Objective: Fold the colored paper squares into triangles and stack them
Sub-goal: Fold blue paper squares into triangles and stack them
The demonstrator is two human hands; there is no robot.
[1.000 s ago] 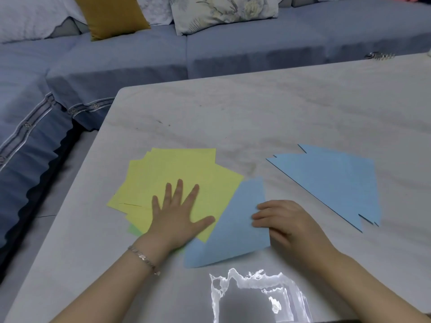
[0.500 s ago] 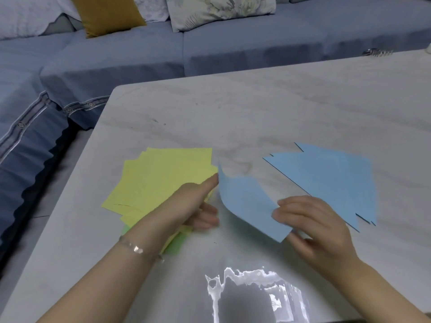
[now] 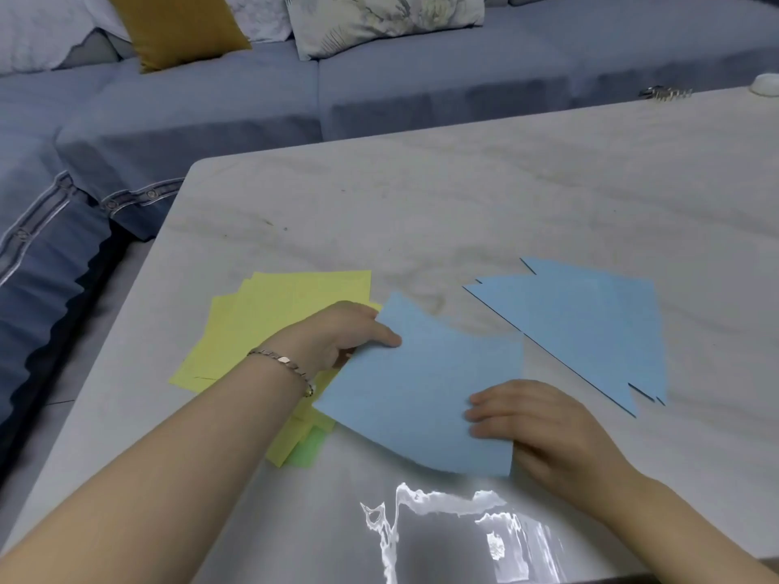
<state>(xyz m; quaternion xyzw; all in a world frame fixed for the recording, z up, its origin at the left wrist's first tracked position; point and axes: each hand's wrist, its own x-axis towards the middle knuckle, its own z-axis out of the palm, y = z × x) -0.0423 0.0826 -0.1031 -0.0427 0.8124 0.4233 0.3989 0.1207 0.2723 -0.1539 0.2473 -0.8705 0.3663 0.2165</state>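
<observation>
Now left hand [image 3: 337,335] pinching far-left corner of blue paper square [image 3: 421,385], right hand [image 3: 543,423] gripping its near-right edge, sheet bowed above surface [image 3: 421,196], yellow squares [image 3: 269,322] left, blue triangles [image 3: 590,326] right

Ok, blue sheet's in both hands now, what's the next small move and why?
Probably bring the left hand's corner over to the corner under the right hand: the blue sheet is still unfolded, and the blue triangles await it.

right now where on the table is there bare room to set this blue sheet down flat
Bare table lies beyond the yellow squares and the blue triangle stack, toward the sofa. A narrow strip also runs between those two piles. The near edge is crowded: the left hand and right hand hold the blue sheet there.
</observation>
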